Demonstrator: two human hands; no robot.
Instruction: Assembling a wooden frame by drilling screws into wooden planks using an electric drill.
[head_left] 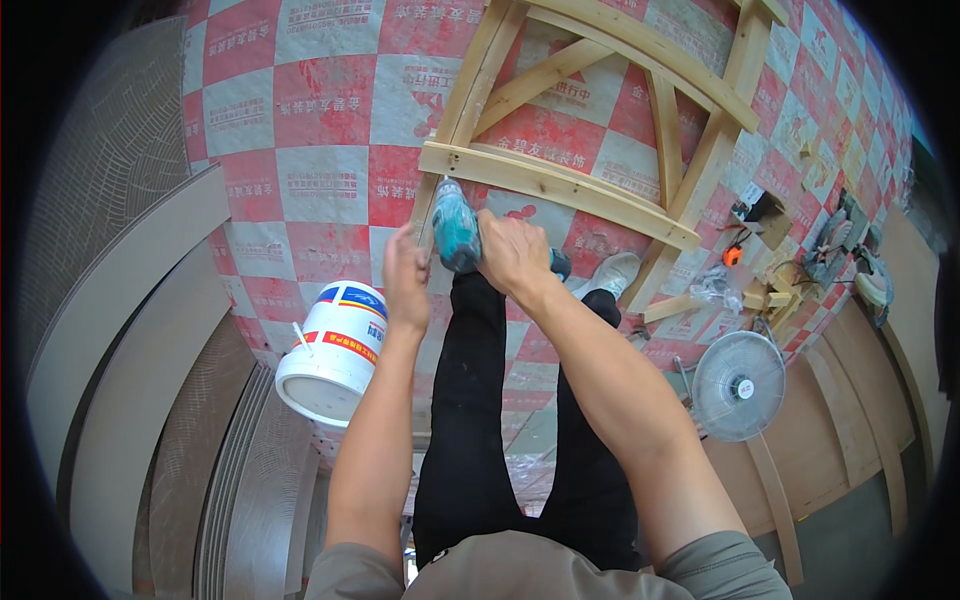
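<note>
My right hand [515, 250] is wrapped around the grip of a teal cordless drill [456, 232]. The drill's tip meets the left end of a pale wooden crosspiece [560, 190], close to some small dark holes or screw heads. Just left of the drill, beside a long wooden rail [472, 85], is my left hand [406, 275]. Its fingers are curled in; anything inside them is hidden. Crosspiece and rail belong to a wooden frame with a slanted brace [545, 85], lying on red-and-white checkered floor sheeting [320, 130].
A white bucket [330, 380] stands left of my legs. Long boards [120, 290] are stacked at the far left. To the right are a standing fan [740, 388], an orange tape measure [733, 256], an opened small box [765, 215], wood offcuts [780, 290] and a pair of shoes [873, 280].
</note>
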